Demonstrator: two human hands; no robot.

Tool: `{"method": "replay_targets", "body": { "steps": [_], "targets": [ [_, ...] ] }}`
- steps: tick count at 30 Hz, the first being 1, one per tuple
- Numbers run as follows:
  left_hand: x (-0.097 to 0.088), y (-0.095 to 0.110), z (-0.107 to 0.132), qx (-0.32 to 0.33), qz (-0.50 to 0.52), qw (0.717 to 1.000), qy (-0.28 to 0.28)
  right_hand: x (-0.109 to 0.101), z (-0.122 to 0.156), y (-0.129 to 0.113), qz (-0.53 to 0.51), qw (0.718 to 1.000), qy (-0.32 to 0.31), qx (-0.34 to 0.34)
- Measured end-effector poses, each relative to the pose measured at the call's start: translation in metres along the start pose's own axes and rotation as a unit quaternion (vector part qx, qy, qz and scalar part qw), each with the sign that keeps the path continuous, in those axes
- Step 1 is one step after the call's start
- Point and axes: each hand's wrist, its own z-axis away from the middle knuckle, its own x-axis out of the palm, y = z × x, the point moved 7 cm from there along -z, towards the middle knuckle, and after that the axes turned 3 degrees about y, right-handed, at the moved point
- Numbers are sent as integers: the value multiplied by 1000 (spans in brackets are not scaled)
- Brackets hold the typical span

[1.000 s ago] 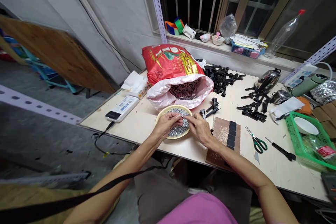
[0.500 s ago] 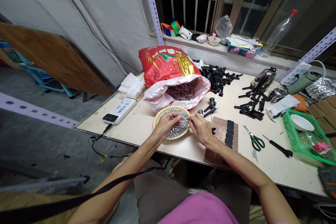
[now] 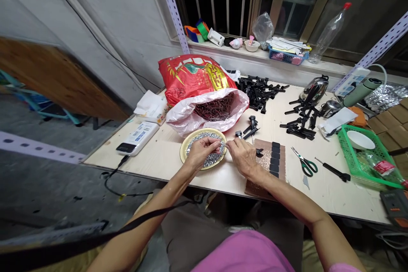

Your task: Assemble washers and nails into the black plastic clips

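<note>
Over a yellow bowl filled with small shiny metal pieces, my left hand is closed in a pinch at its thumb and fingertips. My right hand is pinched too, just right of the bowl's rim, its fingertips close to those of the left. A tiny silvery bit shows between the two sets of fingertips, too small to name. Behind the bowl lies a red sack with its mouth open, full of dark reddish screws. Several black plastic clamp-like parts lie beyond my right hand.
Right of my hands lie a brown board with black pads, green-handled scissors, a screwdriver and a green basket. A white power bank is at left. More black parts are heaped at the back.
The view has turned slightly, so the table things appear further left. Both hands stay pinched together by the bowl, a little further right relative to it.
</note>
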Motion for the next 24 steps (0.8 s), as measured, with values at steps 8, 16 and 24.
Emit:
{"method": "replay_targets", "body": {
  "steps": [8, 16, 24],
  "targets": [
    [4, -1, 2, -1, 5, 1000, -7, 2, 3, 0, 4, 1000, -3, -1],
    [4, -3, 5, -13, 13, 1000, -10, 1, 2, 1, 3, 1000, -10, 6],
    [7, 3, 9, 3, -14, 1000, -24, -4, 5, 10, -90, 993, -54, 49]
  ]
}}
